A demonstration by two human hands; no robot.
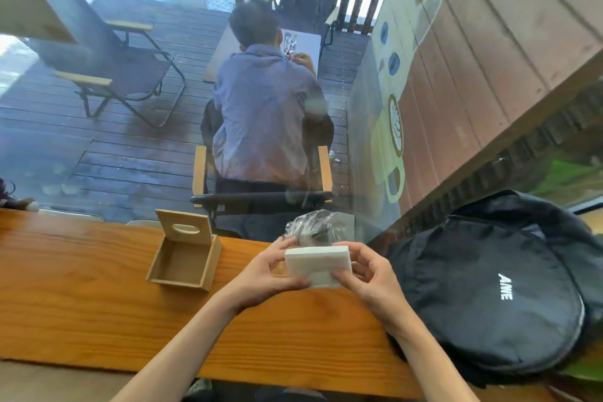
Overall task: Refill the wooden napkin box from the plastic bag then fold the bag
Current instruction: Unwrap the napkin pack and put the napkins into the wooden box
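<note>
Head view: a white stack of napkins (318, 266) is held between the left hand (267, 274) and the right hand (372, 277), above the wooden counter (81, 287). The stack is pinched at its left end by the left fingers and at its right end and lower corner by the right fingers, so both hands are closed on it. The clear plastic bag (310, 227) is seen crumpled just behind the stack, at the far edge of the counter; whether part of it is still caught under the left fingers cannot be told. The wooden napkin box (182, 263) is stood to the left of the hands, apart from them, with its slotted lid (184, 227) raised upright and its inside bare. A black backpack (496, 284) is laid at the right.

The napkins are judged to be out of the bag, so the removal appears done. Nothing has yet been placed in the box; the filling, the closing of the lid and the folding of the bag are all left.
</note>
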